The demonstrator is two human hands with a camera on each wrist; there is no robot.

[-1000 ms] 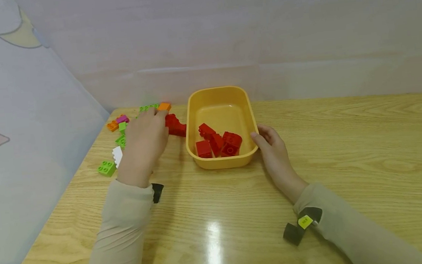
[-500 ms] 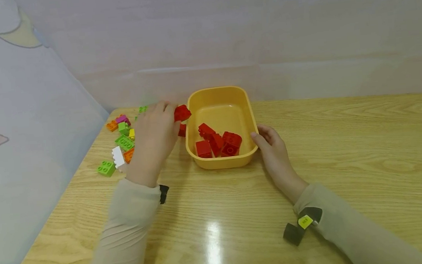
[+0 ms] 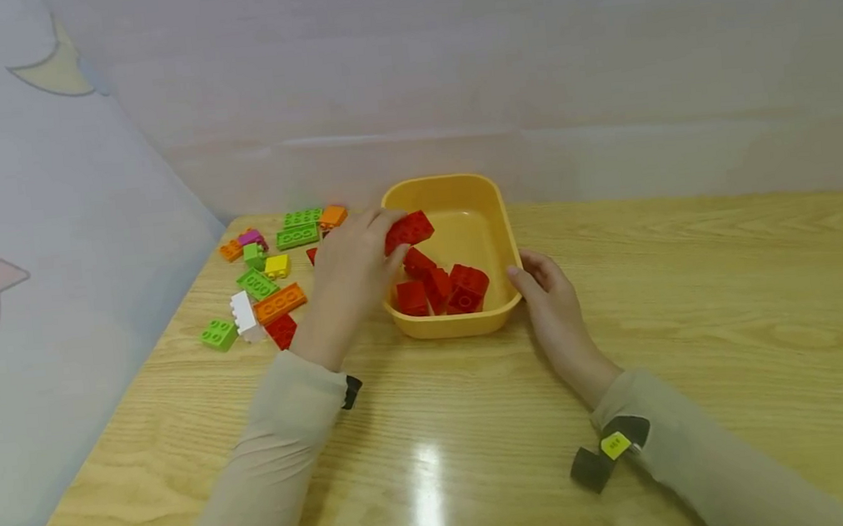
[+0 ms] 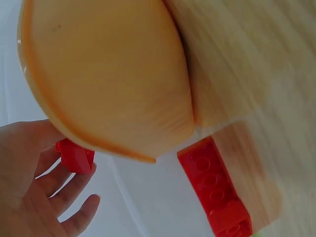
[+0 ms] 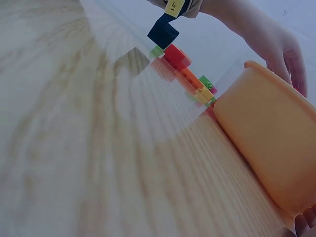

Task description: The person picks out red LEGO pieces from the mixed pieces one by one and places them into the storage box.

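In the head view a yellow plastic bin stands on the wooden table with several red toy bricks near its front. My left hand reaches over the bin's left rim and pinches a red brick between thumb and fingers. The left wrist view shows this hand and its brick at the rim, partly hidden by the bin's wall. My right hand grips the bin's right side, thumb on the rim. Only its fingertips show in the right wrist view.
Loose bricks lie left of the bin: green, yellow, orange, white and red. Another red piece lies on the table by the bin. A wall covering rises behind.
My left hand has lifted a red brick from the table and carried it right, over the bin's rim. The right hand keeps its hold on the bin.
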